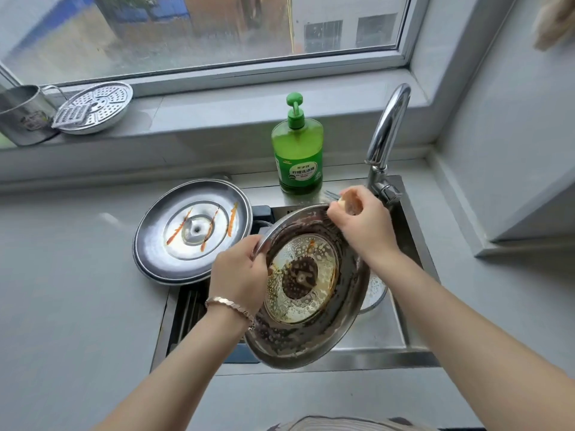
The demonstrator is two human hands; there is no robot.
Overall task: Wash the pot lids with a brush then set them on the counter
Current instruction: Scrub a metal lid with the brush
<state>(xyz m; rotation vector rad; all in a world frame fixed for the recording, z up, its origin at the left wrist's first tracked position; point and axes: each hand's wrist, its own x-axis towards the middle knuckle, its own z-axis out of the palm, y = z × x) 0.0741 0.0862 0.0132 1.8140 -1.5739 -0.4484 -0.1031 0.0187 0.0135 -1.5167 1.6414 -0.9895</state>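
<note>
A steel pot lid (306,331), underside up and covered in soapy foam, is held tilted over the sink (382,340). My left hand (238,275) grips its left rim. My right hand (362,220) is closed on a brush (340,200) at the lid's far rim; only a pale bit of handle and blurred bristles show. A second lid (193,231) with orange streaks on it lies flat at the sink's left edge, on top of another one whose rim shows beneath.
A green dish soap bottle (297,150) stands behind the sink, next to the chrome faucet (385,141). On the window ledge at the left are a metal cup (23,115) and a perforated steamer plate (96,107) with a grater on it. Grey counter (71,290) surrounds the sink.
</note>
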